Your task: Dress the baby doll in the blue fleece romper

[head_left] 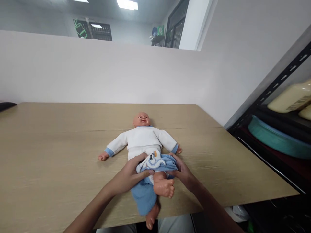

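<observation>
A baby doll lies on its back on the table, its head away from me and its feet toward me. It wears a white top with blue cuffs. Both my hands are closed on the bunched blue and white pant leg, around the doll's raised leg. My left hand grips the cloth from the left, thumb near the ankle. From the right, my right hand grips the same bunched edge. The bare foot sticks out between them. The other leg, in blue cloth, rests lower with its foot showing.
The wooden table reaches back to a white wall with a window opening above. At the right, a black metal shelf holds a teal basin and a cream bottle. A dark object shows at the far left.
</observation>
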{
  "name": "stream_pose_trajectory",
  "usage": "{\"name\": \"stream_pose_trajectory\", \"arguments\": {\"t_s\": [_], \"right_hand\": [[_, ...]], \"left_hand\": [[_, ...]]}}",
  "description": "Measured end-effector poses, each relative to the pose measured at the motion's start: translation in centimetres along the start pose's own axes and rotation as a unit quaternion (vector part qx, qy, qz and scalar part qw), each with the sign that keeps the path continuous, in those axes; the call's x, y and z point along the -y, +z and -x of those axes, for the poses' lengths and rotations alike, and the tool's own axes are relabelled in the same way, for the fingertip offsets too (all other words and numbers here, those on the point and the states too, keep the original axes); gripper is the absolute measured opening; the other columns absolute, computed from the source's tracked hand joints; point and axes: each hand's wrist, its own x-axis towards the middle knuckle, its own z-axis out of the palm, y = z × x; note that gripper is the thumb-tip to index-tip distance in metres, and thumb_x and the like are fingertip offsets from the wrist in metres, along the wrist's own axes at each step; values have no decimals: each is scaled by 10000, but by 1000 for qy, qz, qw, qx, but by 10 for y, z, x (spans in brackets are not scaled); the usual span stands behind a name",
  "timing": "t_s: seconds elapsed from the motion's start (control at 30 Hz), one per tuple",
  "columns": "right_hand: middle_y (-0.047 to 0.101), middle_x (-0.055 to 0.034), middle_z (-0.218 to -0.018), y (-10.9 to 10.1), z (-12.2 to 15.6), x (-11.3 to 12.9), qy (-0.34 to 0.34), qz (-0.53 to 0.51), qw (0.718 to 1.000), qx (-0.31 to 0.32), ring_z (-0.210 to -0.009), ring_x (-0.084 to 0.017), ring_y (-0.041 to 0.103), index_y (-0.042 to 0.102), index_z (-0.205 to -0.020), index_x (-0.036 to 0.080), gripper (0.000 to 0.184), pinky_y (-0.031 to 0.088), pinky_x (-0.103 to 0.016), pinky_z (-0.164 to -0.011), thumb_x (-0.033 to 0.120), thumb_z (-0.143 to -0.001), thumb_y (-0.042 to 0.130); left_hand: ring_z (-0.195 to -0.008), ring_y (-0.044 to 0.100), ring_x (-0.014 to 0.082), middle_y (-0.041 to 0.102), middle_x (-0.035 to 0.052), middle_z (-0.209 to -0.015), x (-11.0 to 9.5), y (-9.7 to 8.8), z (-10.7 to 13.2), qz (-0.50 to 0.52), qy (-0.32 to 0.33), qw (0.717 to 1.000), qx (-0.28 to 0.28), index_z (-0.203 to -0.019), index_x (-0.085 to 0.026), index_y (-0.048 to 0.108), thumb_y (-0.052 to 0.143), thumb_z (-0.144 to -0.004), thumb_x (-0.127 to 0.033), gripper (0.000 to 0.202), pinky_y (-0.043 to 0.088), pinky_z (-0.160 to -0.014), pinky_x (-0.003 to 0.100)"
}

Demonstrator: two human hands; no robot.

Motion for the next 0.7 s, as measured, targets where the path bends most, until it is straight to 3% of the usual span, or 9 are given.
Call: {"name": "stream_pose_trajectory", "arguments": {"t_s": [0.13,0.2,0.3,0.47,0.6,0.7], "right_hand": [[625,-13,-992,-17,-10,9,48,45,989,135,-908,-204,598,665,-1147,230,622,508,-293,-794,523,-680,952],[636,-14,-953,-23,-14,11,58,69,982,168,-853,-203,600,696,-1118,220,627,512,-293,-749,596,-675,933],[644,-21,-905,-24,-20,9,33,99,988,116,-821,-201,588,734,-1022,212,558,518,-301,-738,700,-767,823],[637,-15,-826,-16,-28,6,-24,108,994,-27,-799,-193,568,722,-876,220,488,522,-316,-774,707,-865,730],[592,-4,-759,-10,-49,7,-40,89,993,-66,-697,-170,524,638,-831,229,514,478,-301,-656,738,-890,671],[429,61,-626,-7,-76,3,-41,85,992,-84,-546,-133,352,538,-829,248,547,327,-274,-502,787,-896,603]], "left_hand": [[-928,548,229,631,13,-987,2,3,-5,54,-17,998,25,-1077,-198,648,746,-889,-596,451,460,-847,315],[-861,515,215,597,-3,-899,1,1,-6,55,-28,998,19,-996,-198,642,788,-829,-638,493,427,-788,306],[-913,551,240,645,15,-954,3,-5,2,13,-51,999,-8,-1027,-212,664,824,-814,-621,488,421,-841,331],[-1170,560,308,674,67,-1184,12,-25,31,-86,-69,993,-34,-1132,-249,674,815,-859,-558,436,396,-1078,420],[-1242,547,280,643,57,-1252,14,-32,43,-16,-77,997,11,-1187,-265,642,640,-1008,-517,309,409,-1121,393],[-1119,580,260,651,45,-1132,19,-30,34,54,-102,992,-50,-1144,-240,619,565,-1041,-554,335,462,-1027,361]]}}
